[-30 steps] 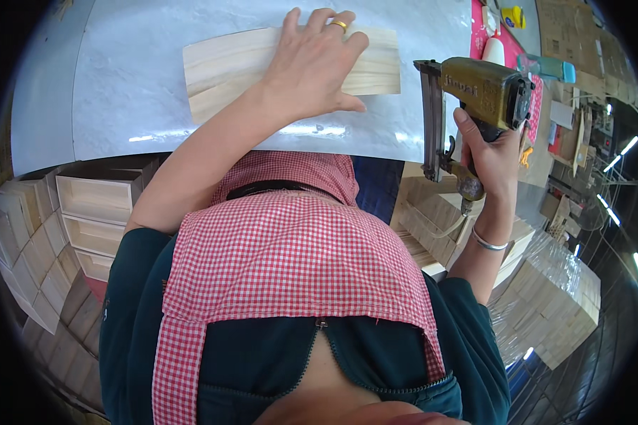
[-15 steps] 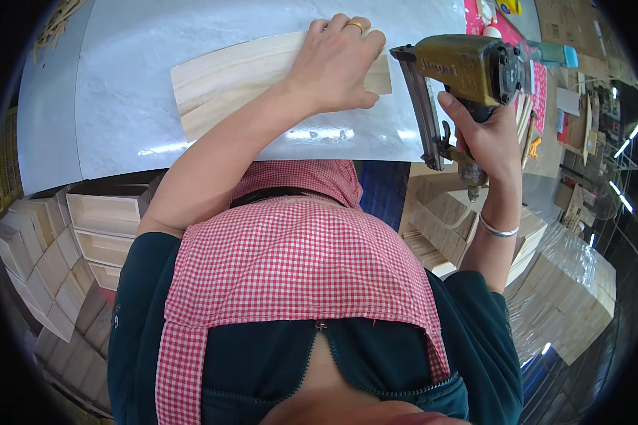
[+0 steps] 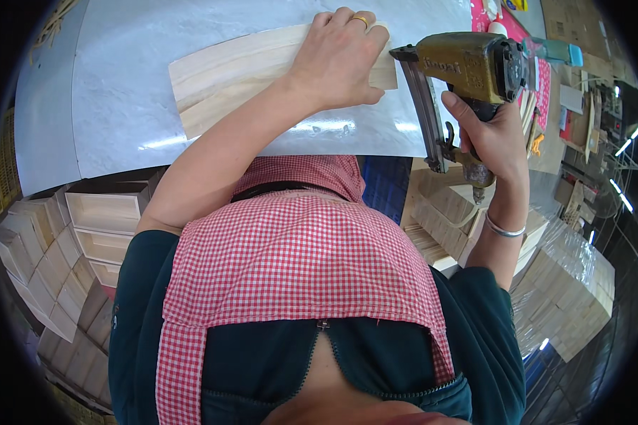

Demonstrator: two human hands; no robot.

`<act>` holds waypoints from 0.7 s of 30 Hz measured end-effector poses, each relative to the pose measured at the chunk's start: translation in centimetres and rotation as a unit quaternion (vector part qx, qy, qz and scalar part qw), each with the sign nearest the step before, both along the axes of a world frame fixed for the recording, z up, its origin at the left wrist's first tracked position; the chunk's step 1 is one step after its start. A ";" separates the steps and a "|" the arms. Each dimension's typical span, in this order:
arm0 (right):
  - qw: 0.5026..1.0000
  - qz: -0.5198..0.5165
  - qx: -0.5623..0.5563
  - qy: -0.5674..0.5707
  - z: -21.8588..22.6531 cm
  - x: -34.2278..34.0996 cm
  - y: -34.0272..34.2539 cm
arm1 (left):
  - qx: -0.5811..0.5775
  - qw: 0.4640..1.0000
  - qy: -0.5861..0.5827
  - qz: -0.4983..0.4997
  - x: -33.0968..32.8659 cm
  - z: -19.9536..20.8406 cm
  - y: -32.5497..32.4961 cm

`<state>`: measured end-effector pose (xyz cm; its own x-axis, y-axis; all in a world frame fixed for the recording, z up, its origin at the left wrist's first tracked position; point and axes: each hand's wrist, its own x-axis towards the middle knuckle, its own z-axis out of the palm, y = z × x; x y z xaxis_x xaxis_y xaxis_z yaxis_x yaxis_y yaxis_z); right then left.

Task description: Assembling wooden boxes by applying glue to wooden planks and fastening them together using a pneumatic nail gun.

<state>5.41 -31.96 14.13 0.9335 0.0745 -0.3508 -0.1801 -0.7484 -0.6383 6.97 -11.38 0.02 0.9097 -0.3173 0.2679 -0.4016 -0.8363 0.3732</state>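
On the worktable lies a pale wooden panel (image 3: 227,78); whether it is the face of a box is hard to tell. My left hand (image 3: 339,60) rests across its right end, fingers curled over the far edge and thumb at the near edge. A pneumatic nail gun (image 3: 461,67) with a worn gold-coloured body is gripped by its handle in my right hand (image 3: 493,138). The gun's nose is at the panel's right end, close beside my left fingers; I cannot tell whether it touches. Its slanted magazine runs down toward the table's near edge.
The worktable (image 3: 142,71) has a shiny pale top. Stacked open wooden boxes (image 3: 105,212) stand below left. Wooden pieces (image 3: 439,205) and a wrapped stack (image 3: 567,283) are at the right. A pink patterned cloth (image 3: 541,92) and a teal-ended object (image 3: 563,52) lie beyond the gun.
The panel's right end and my left hand have shifted slightly right, closer to the nail gun's nose. My right hand keeps its hold on the gun.
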 end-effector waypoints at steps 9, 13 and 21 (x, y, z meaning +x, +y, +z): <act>0.999 -0.018 -0.006 0.047 0.9 0.8 0.7 | -0.015 0.999 -0.042 0.013 0.3 -1.9 -0.1; 0.998 -0.019 -0.014 0.058 0.9 1.3 0.4 | -0.037 0.999 -0.030 0.009 0.0 -1.0 -0.1; 0.999 -0.015 -0.029 0.010 1.7 2.4 2.0 | -0.042 0.998 -0.041 0.035 -1.1 -0.6 0.8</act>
